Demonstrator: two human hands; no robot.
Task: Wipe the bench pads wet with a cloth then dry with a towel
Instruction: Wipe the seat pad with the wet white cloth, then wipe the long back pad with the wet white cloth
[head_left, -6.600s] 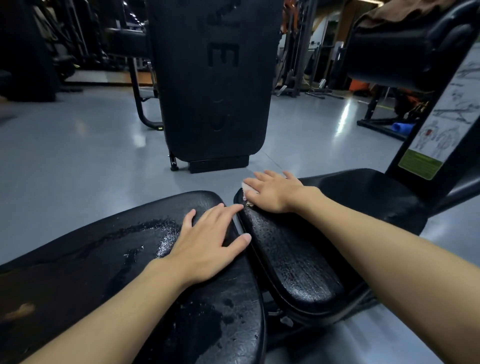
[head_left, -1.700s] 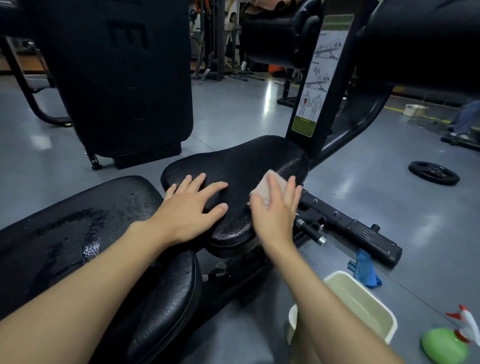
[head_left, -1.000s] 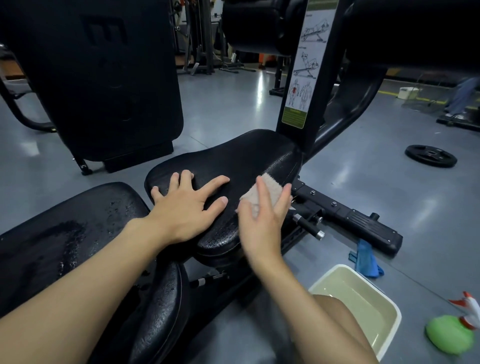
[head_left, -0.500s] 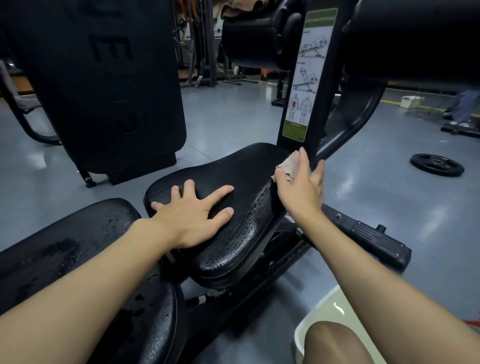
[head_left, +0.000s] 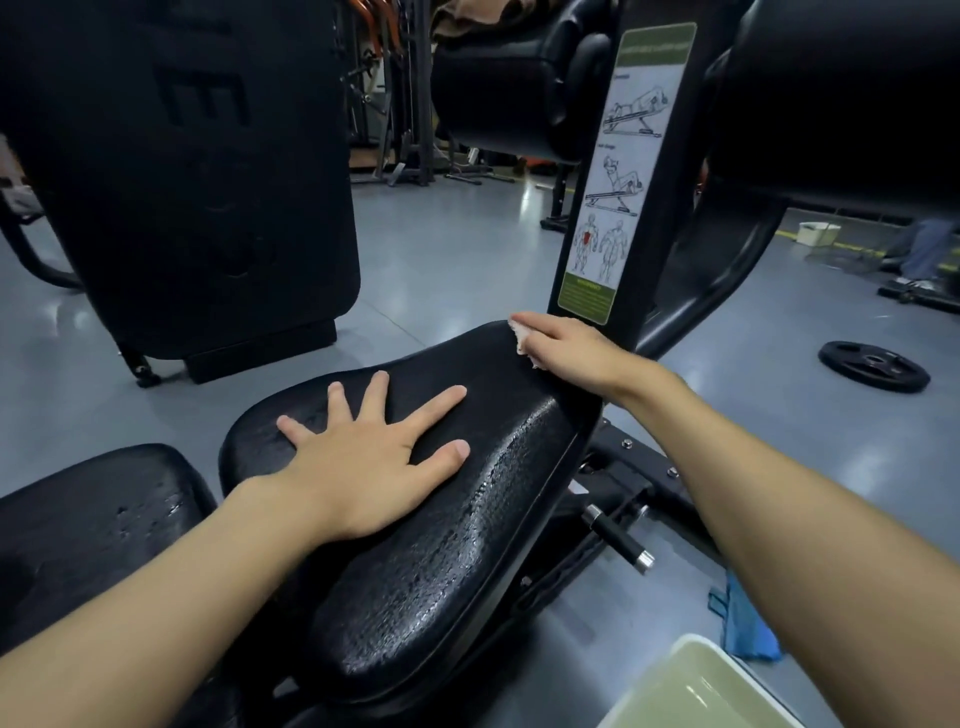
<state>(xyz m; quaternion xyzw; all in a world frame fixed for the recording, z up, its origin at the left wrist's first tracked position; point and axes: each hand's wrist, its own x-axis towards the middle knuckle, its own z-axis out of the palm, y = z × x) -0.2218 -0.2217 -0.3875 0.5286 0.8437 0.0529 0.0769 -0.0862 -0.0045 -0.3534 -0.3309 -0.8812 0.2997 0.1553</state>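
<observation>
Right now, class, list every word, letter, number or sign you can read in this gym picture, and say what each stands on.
"E": embossed on the tall black upright pad; the letters beneath it are too faint to read.
White and green exercise placard on the black post: header, captions and footer print are all too blurred to read.
No numbers or brand names are legible elsewhere.
</observation>
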